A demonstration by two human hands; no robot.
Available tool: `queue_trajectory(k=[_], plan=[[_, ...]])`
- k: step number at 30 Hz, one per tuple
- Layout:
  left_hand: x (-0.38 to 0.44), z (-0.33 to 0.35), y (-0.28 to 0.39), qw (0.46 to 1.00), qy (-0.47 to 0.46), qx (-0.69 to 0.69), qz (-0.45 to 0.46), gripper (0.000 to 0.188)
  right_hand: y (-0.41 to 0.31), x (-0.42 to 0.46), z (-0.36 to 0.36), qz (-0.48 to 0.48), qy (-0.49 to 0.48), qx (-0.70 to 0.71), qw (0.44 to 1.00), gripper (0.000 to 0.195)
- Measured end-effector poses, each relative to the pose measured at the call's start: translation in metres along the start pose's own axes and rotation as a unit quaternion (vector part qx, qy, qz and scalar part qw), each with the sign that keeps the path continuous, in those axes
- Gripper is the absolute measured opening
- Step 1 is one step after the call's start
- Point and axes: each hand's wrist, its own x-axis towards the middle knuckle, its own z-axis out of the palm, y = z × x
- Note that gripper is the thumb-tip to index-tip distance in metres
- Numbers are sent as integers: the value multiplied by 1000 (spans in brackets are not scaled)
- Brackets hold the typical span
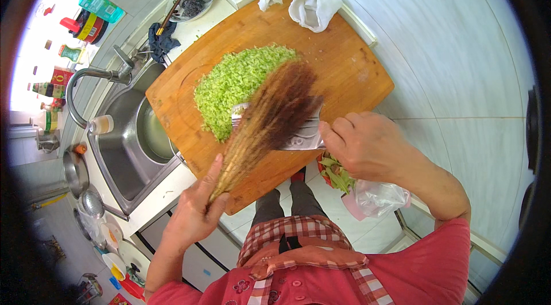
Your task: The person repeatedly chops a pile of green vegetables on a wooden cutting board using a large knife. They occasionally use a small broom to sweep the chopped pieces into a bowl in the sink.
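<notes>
My left hand (196, 210) is closed around the narrow end of a straw hand brush (258, 120). The brush's dark, spread bristles lie across a flat, shiny, silvery-white sheet or blade (303, 135) that bears writing. Its material is unclear, since the brush hides much of it. At its right edge, the curled fingers of my right hand (361, 145) grip it. Just beyond sits a heap of finely chopped green vegetable (241, 77) on a wooden cutting board (353, 64). The brush covers the near right side of the heap.
A crumpled white cloth (316, 8) lies on the board's far corner. At left are a steel sink (122, 141) with a pot (153, 133) and a curved faucet (77, 94). A bowl (206, 12) stands behind. Leafy scraps (335, 173) and a clear plastic bag (381, 197) are below right.
</notes>
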Motion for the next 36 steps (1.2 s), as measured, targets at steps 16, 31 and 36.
queue_trajectory(k=[16, 31, 36], plan=[[-5, -8, -39, 964, 135, -214, -77, 65, -2, -85, 28, 289, 94, 288, 908, 35], [-54, 0, -69, 923, 266, -272, -53, 77, 34, 21, 128, 484, 166, 267, 817, 31], [-70, 19, -79, 887, 353, -296, -12, 69, 22, 42, 132, 411, 189, 354, 818, 32]])
